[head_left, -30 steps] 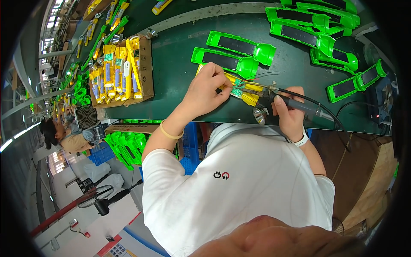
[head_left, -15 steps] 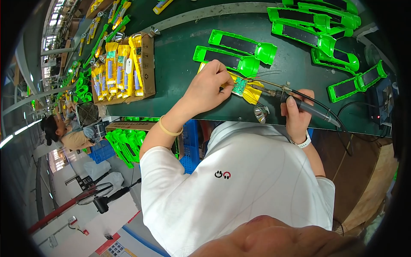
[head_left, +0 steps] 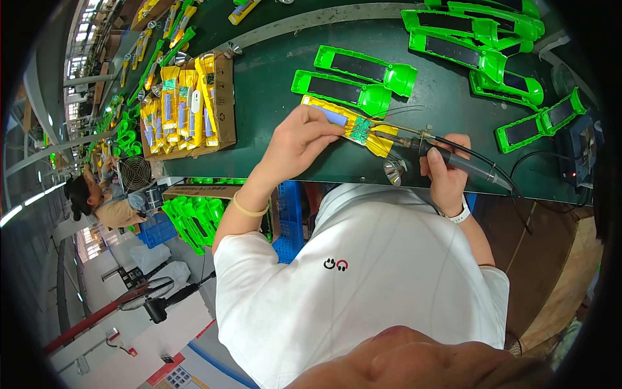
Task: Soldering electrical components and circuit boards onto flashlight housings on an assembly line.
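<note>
My right hand is wrapped round a soldering iron with a dark handle and a thin metal feed tube. Its tip reaches a small green circuit board on a yellow strip. A purple battery cell lies on the same strip, left of the board. My left hand pinches at the board's near left edge; what sits between its fingertips is too small to make out. Thin dark wires stick out past the board. A silver lamp reflector lies by the strip's near end.
Two green housings lie just beyond the strip, and several more are piled at the far right. A cardboard box full of yellow strips stands left. A box with a red light and black cable sit at the right edge.
My left hand has moved back to the left and nearer me, uncovering the purple cell and more of the board. The soldering iron has shifted slightly left.
</note>
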